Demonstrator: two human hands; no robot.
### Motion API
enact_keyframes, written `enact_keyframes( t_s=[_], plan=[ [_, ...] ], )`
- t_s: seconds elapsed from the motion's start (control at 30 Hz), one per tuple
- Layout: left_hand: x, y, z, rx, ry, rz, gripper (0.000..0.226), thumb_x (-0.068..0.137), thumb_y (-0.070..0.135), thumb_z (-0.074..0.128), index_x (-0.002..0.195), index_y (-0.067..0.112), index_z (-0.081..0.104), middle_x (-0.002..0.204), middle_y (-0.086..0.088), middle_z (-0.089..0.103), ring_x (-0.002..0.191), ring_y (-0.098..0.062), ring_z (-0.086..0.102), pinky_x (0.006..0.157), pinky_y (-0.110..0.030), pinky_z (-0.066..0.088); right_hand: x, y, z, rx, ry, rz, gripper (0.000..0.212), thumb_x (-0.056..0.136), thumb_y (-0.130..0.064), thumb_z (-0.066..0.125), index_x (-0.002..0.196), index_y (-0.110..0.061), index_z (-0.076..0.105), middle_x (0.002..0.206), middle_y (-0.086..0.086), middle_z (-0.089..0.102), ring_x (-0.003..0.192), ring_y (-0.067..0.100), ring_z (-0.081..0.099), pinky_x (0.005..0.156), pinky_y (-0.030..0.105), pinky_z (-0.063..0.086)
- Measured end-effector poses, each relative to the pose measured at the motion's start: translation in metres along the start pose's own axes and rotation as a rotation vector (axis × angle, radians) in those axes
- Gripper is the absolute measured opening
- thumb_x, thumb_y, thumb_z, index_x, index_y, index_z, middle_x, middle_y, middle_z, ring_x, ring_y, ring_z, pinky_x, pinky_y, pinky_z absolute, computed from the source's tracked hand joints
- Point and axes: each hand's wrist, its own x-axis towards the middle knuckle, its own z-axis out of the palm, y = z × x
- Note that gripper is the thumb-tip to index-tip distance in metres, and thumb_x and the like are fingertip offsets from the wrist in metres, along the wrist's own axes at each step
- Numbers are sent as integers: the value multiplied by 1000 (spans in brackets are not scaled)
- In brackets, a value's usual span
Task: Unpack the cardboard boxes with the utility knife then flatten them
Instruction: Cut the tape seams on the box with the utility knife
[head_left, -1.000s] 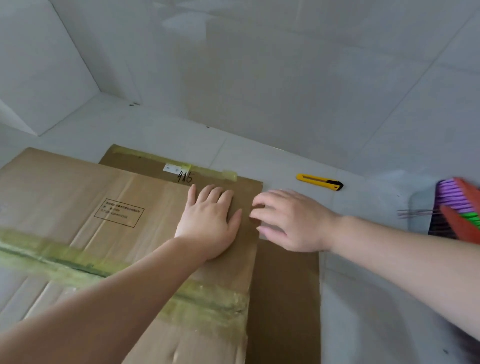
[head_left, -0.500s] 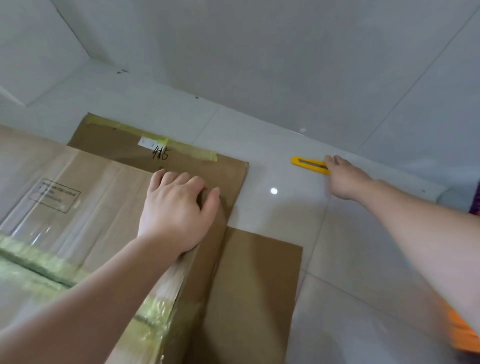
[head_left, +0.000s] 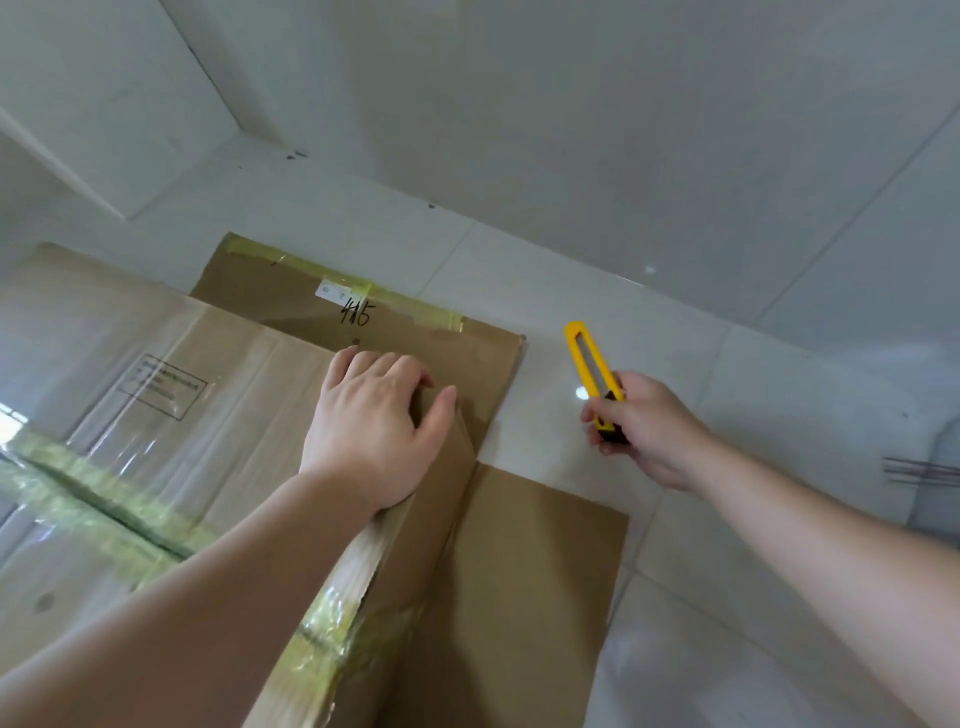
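The left hand (head_left: 374, 426) lies flat on the box (head_left: 156, 415), fingers together and slightly bent over its edge at the 12 o'clock side. The box is at 9 o'clock, with yellowish tape (head_left: 104, 509) across it. Under it lies flat cardboard (head_left: 519, 571) marked "415". The right hand (head_left: 649, 426) at 3 o'clock grips the yellow knife (head_left: 589, 364) by its dark end, above the tile floor (head_left: 727, 623).
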Motion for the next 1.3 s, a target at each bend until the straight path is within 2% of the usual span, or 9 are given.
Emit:
enact_keyframes(
  t_s=[0.1,0.23,0.33,0.57,0.8,1.0,1.17,1.23,1.3],
  plan=[
    [-9,6,-10,-137,-4,-58,34,94,44,35,93,24,63,95,12,61,107,-13,52,113,-27,19,-56,-22,49,365,-257,-47,15,94,8,43,90,-4,50,81,12,55,65,21,56,57,28,47],
    [-27,31,-60,-1117,-158,-377,37,103,22,36,92,8,68,76,-7,58,68,-21,57,71,-24,49,-103,-56,88,564,-510,-125,13,94,5,43,103,4,53,87,13,60,72,24,61,62,28,52],
    [-35,29,-92,-1557,-330,-316,46,102,28,31,114,-5,62,61,-11,46,47,-24,39,50,-33,41,-127,-78,101,632,-669,-193,16,90,-3,53,103,5,58,92,16,64,77,25,63,67,30,53],
    [-50,23,-118,-2003,-514,-50,38,93,28,45,113,1,63,100,-22,63,37,-20,53,36,-32,50,-179,-98,106,557,-661,-291,17,90,-13,52,95,2,56,83,18,61,65,24,58,54,27,48],
    [-72,34,-112,-2010,-471,30,35,92,26,46,110,1,63,105,-23,60,45,-25,55,46,-36,51,-213,-96,119,442,-265,-339,33,85,-39,52,69,-12,62,59,13,49,36,18,40,34,19,29],
    [-84,20,-121,-1982,-452,-59,34,92,30,46,105,9,69,101,-15,66,52,-24,50,35,-24,42,-219,-94,129,417,-412,-349,22,89,-19,52,101,-4,63,77,14,58,64,25,59,54,30,50],
    [-89,17,-118,-2008,-414,-50,36,99,24,39,112,0,62,100,-23,56,50,-26,54,43,-37,52,-214,-90,138,351,-331,-427,22,86,-25,52,85,-3,55,67,11,51,49,19,48,43,27,38],
    [-88,9,-116,-1656,-291,-50,34,102,22,38,111,0,63,92,-21,60,64,-28,61,64,-41,56,-207,-89,134,277,-281,-442,22,88,-26,51,85,-4,53,66,8,53,49,19,49,43,27,40],
    [-90,-4,-117,-810,-124,21,28,100,28,44,102,12,67,86,-1,67,77,-17,63,75,-32,52,-195,-85,124,144,-153,-447,18,97,-19,49,90,-4,52,72,8,57,53,18,55,49,29,46]
  ],
)
